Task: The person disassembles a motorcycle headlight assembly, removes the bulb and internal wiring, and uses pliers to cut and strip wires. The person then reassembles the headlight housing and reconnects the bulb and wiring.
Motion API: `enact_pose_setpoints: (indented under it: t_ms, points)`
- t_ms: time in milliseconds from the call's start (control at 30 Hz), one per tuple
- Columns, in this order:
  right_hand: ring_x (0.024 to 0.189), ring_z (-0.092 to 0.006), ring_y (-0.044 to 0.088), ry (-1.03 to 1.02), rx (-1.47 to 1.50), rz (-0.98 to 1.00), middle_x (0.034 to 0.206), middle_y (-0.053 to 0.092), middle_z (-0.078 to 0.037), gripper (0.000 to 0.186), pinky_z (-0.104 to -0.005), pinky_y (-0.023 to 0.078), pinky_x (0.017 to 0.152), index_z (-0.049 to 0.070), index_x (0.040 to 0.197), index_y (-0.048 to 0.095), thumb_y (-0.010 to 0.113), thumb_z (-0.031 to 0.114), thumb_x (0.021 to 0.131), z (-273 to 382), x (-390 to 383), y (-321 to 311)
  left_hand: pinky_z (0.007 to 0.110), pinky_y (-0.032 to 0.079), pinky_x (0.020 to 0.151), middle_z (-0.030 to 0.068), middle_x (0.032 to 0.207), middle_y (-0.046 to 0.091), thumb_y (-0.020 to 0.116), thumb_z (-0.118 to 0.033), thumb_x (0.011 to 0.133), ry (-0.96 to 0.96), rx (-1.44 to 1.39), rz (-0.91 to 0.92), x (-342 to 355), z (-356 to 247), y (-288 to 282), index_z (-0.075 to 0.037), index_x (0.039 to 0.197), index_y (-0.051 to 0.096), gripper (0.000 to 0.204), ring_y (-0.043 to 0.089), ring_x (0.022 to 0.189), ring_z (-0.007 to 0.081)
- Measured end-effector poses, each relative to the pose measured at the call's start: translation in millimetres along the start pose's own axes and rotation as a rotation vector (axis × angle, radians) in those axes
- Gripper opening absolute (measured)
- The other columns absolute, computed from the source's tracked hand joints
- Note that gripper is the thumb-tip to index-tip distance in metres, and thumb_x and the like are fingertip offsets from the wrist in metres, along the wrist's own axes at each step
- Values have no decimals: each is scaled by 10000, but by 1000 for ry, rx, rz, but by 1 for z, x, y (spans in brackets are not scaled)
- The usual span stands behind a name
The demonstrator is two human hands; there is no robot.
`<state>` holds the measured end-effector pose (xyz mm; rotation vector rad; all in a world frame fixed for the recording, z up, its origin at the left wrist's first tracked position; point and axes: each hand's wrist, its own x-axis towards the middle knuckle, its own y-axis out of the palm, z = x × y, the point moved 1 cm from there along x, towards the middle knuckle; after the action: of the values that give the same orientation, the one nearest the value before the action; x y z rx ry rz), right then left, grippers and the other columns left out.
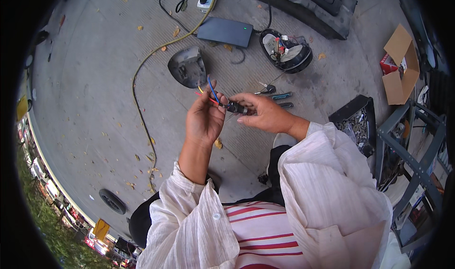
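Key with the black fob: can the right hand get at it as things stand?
Probably yes, but not freely: the key lies just beyond the right hand with nothing seen over it, yet that hand grips the black cylindrical part, so it'd likely have to let go first.

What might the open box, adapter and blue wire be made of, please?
Box: matte cardboard, judging by its plain brown flaps.
Adapter: probably satin plastic, given its smooth dark surface.
Blue wire: likely smooth plastic outside, by its even bright colour; core unclear.

Dry leaves [176, 32] are scattered over concrete ground [104, 79]; a wheel [112, 201] is seen lower left, an open cardboard box [399, 42] near a metal frame [398, 146].
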<state>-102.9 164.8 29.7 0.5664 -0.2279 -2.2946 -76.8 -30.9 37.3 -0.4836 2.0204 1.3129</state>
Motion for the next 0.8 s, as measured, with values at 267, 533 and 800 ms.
enact_pose_setpoints:
  t_ms: [267,533,800]
  points:
    - [841,-140,675,258,250,-31,1017,697,-105,444,-254,524,719,-59,1307,483,662,130,947,-20,-5,7,346,504,893,84,1130,651,566,-252,1022,-170,520,114,-6,18,-20,-8,1275,578,351,648,975,202]
    - [765,-296,655,133,-932,-448,841,666,-132,212,-396,502,666,46,882,672,717,254,884,-57,-22,-53,413,558,865,71,1032,632,530,-293,1034,118,413,-197,3,-19,-34,-70,1197,573,281,648,975,217]
    - [850,-285,638,26,-1168,-340,915,676,-107,187,-376,508,707,60,976,679,707,203,859,-76,-3,-80,394,567,861,108,1049,628,511,-264,1032,33,341,-89,1,-8,-28,-22,1229,552,314,642,990,241]
